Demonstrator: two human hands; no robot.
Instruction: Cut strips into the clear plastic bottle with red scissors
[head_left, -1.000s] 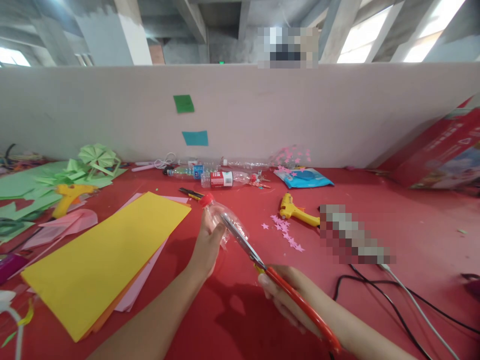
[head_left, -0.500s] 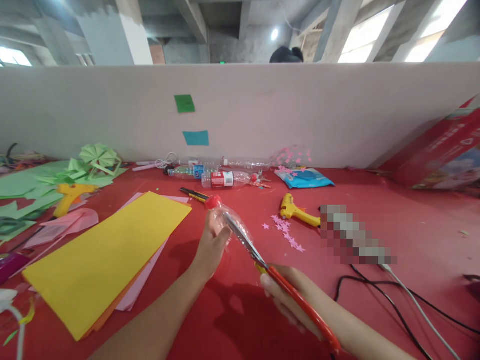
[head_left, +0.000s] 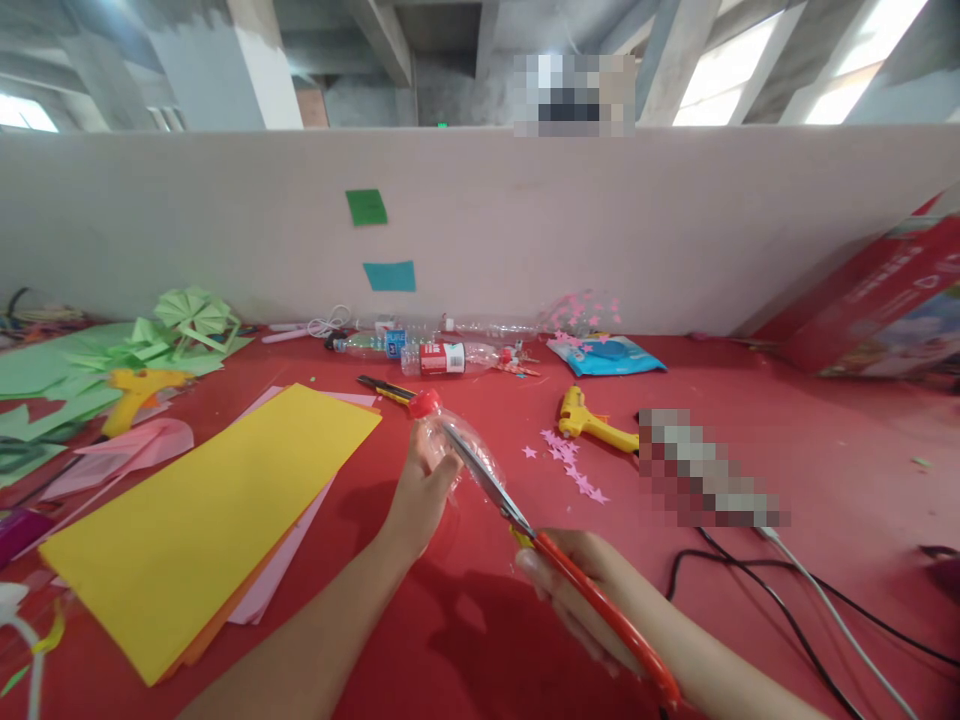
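Observation:
My left hand (head_left: 424,495) is wrapped round a clear plastic bottle piece (head_left: 472,445) with a red cap (head_left: 425,403), tilted with the cap away from me. In my right hand (head_left: 592,590) are red-handled scissors (head_left: 600,605), the fingers closed round the handles. The scissor blades lie along the clear plastic and their tips reach close to my left thumb. Whether the plastic is between the blades is hard to tell. Just behind the cap lies a yellow and black cutter knife (head_left: 384,389).
Yellow paper (head_left: 217,520) lies on the left, green paper shapes (head_left: 195,320) behind it. Bottles (head_left: 442,358) rest by the white partition (head_left: 225,230). A yellow glue gun (head_left: 596,425), pink stars (head_left: 574,465), a blue packet (head_left: 607,355) and cables (head_left: 787,590) are on the right.
The whole view has shifted very slightly. Both hands, the bottle piece and the scissors keep nearly the same positions.

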